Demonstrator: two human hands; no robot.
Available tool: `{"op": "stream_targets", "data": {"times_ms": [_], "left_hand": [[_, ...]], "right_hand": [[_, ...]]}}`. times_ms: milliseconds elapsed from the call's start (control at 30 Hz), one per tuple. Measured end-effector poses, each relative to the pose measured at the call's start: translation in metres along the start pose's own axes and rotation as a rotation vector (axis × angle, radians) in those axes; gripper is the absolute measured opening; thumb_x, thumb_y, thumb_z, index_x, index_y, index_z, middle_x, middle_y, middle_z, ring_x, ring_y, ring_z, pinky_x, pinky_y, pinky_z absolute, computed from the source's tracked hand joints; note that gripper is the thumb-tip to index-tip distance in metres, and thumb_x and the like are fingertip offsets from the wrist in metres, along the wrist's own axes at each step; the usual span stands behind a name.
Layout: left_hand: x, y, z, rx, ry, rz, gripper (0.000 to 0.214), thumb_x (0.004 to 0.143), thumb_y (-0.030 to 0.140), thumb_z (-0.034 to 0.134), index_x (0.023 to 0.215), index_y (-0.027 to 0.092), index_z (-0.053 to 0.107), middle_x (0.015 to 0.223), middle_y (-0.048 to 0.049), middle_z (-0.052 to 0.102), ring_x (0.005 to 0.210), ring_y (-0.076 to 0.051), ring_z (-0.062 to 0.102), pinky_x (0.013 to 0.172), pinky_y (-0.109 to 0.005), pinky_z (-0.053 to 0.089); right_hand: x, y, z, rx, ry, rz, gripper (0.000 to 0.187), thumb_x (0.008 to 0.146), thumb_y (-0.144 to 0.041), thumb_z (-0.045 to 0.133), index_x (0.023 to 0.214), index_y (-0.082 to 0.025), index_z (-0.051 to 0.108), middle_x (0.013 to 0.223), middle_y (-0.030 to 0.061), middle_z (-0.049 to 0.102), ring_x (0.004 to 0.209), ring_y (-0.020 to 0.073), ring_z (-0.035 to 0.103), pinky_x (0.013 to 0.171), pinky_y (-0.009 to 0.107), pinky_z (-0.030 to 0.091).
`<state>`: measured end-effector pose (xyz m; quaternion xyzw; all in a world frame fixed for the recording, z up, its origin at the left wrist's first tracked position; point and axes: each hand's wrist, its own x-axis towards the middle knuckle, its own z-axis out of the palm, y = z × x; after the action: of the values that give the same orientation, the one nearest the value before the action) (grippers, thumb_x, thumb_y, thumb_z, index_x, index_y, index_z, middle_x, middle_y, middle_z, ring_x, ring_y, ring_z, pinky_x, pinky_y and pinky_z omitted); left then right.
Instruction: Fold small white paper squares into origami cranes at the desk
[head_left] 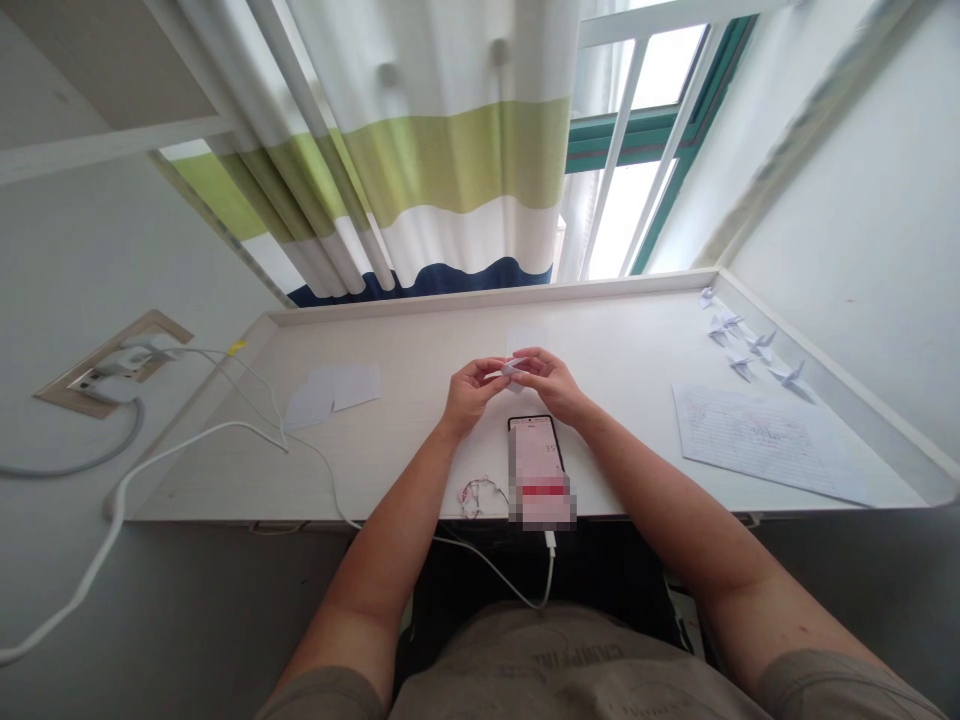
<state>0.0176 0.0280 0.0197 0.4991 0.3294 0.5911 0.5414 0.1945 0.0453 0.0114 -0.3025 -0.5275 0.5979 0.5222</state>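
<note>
- Both hands, left hand (pixel 471 392) and right hand (pixel 553 383), pinch a small folded paper piece (pixel 513 369) between fingertips.
- Paper white, creased, held above the desk (pixel 420 440) near a phone (pixel 537 455).

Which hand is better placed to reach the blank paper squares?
Probably left: both hands pinch the folded paper, but the left hand lies nearer the paper squares than the right hand.

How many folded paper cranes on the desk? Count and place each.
5 cranes by the right wall: one at the far corner, one nearer, two side by side, one nearest the written sheet. Overlap may hide another.
</note>
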Motion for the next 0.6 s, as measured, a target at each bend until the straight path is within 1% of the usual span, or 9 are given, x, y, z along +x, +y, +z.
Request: {"op": "stream_targets", "data": {"times_ms": [100, 233, 367, 500, 600], "left_hand": [[-0.0001, 0.0002, 0.0, -0.005, 0.006, -0.016, 0.039, 0.066, 0.035, 0.098, 0.093, 0.019, 0.075, 0.114, -0.0085, 0.077, 0.11, -0.024, 0.072, 0.103, -0.045, 0.054], [0.0005, -0.0011, -0.0013, -0.001, 0.008, -0.033, 0.042, 0.065, 0.034, 0.099, 0.094, 0.019, 0.073, 0.119, -0.0093, 0.076, 0.113, -0.024, 0.07, 0.104, -0.045, 0.053], [0.0007, -0.0019, -0.002, 0.014, 0.009, -0.046, 0.041, 0.066, 0.034, 0.098, 0.092, 0.017, 0.072, 0.12, -0.0101, 0.074, 0.115, -0.025, 0.069, 0.104, -0.044, 0.053], [0.0011, -0.0033, -0.0033, 0.003, 0.021, -0.067, 0.046, 0.065, 0.035, 0.099, 0.097, 0.018, 0.07, 0.114, -0.0083, 0.075, 0.114, -0.025, 0.07, 0.105, -0.044, 0.053], [0.0016, -0.0057, -0.005, -0.005, 0.013, -0.1, 0.05, 0.064, 0.036, 0.1, 0.097, 0.018, 0.068, 0.106, -0.0054, 0.074, 0.106, -0.023, 0.072, 0.103, -0.044, 0.053]], "right_hand": [[0.0002, 0.0012, -0.0007, 0.014, 0.013, 0.003, 0.05, 0.071, -0.045, 0.094, 0.11, -0.028, 0.069, 0.104, 0.0031, 0.078, 0.098, 0.0217, 0.073, 0.097, 0.043, 0.057], [0.0002, 0.0021, -0.0015, 0.016, 0.029, -0.003, 0.054, 0.071, -0.044, 0.094, 0.115, -0.029, 0.067, 0.109, 0.0038, 0.078, 0.103, 0.0228, 0.073, 0.1, 0.045, 0.057], [0.0003, 0.0018, -0.0012, 0.025, 0.029, 0.008, 0.052, 0.071, -0.043, 0.095, 0.113, -0.028, 0.069, 0.111, 0.0054, 0.078, 0.108, 0.0245, 0.073, 0.103, 0.047, 0.056], [0.0023, 0.0024, -0.0005, 0.043, 0.054, -0.018, 0.052, 0.067, -0.043, 0.097, 0.11, -0.028, 0.07, 0.119, 0.0064, 0.076, 0.114, 0.0271, 0.073, 0.106, 0.049, 0.056], [0.0038, 0.0042, -0.0013, 0.077, 0.074, -0.032, 0.057, 0.064, -0.041, 0.099, 0.111, -0.029, 0.07, 0.116, 0.0048, 0.076, 0.114, 0.0277, 0.073, 0.105, 0.049, 0.057]]}}
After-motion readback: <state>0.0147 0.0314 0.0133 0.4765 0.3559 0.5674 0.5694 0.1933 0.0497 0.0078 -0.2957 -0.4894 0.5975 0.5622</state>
